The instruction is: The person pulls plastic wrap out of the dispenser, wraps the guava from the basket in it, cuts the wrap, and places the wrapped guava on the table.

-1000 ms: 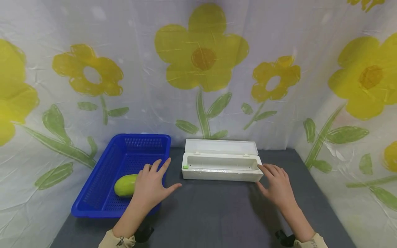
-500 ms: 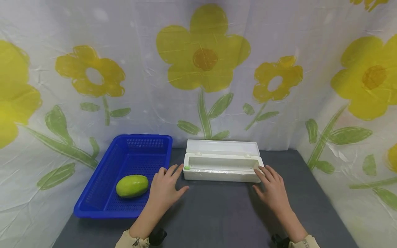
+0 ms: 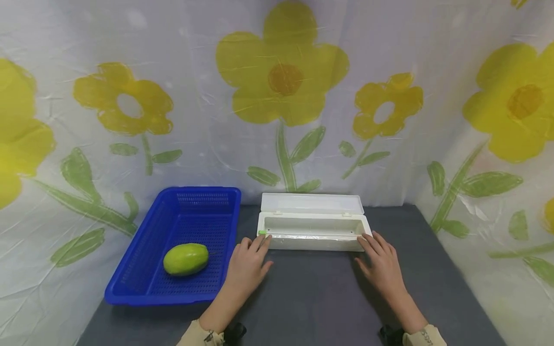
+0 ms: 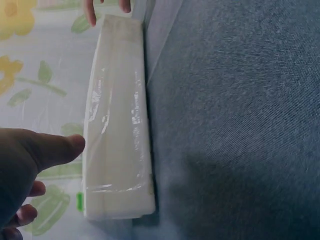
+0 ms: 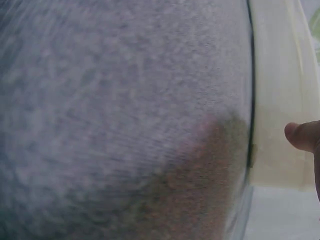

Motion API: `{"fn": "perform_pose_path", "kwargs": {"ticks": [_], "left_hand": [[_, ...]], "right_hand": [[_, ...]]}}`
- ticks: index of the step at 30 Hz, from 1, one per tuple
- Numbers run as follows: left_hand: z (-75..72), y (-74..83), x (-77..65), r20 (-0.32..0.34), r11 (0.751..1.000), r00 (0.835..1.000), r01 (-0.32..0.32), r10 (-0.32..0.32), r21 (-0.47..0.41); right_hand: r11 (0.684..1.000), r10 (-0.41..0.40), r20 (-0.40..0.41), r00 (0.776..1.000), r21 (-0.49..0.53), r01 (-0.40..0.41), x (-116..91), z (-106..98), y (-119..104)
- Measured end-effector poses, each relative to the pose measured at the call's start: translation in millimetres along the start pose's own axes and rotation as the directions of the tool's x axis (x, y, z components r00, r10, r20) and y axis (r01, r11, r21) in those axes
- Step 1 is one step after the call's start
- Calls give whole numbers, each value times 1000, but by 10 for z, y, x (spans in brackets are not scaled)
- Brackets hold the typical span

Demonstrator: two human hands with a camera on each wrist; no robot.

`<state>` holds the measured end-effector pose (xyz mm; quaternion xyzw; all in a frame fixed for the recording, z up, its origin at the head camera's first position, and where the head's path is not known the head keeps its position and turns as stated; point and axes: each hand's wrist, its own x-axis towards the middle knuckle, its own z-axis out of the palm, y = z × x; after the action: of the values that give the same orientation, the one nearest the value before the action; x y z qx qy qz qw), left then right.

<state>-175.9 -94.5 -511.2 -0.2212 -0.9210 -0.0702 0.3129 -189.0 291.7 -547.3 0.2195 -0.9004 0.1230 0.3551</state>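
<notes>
A long white plastic-wrap dispenser box (image 3: 313,243) stands at the back of the table, its lid (image 3: 312,203) tipped back against the curtain. A green slider (image 3: 262,232) sits at its left end, and clear film shines along its front in the left wrist view. My left hand (image 3: 245,269), fingers spread and relaxed, has its fingertips right at the box's front left corner. At the front right corner, the fingertips of my right hand (image 3: 383,263) overlap the rim, with the thumb lower in front. Neither hand is curled round anything.
A blue plastic basket (image 3: 125,262) stands on the left with a green papaya-like fruit (image 3: 186,259) lying in it. Dark grey cloth (image 3: 320,298) covers the table. A flower-patterned curtain (image 3: 203,144) closes off the back and sides.
My left hand has moved right, from over the basket to the box's left corner, uncovering the fruit. My right hand has shifted only slightly at the right corner.
</notes>
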Motion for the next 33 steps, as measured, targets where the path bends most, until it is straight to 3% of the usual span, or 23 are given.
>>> {"fn": "perform_pose_path", "kwargs": {"ticks": [5,9,26,33], "left_hand": [[105,108,-5,82,996,992,92,-91,-10],[227,163,-33,103,992,987,126,-125,-6],[545,111,6,70,995,993,101,-100,-2],[616,102,89,-17,997,998,66,-65,48]], "right_hand": [[1000,28,9,1000,9,-28,-41,25,6],[999,46,13,999,18,-46,-65,55,14],[998,56,-17,998,35,-55,-33,143,29],[997,65,-28,997,44,-64,25,206,58]]}}
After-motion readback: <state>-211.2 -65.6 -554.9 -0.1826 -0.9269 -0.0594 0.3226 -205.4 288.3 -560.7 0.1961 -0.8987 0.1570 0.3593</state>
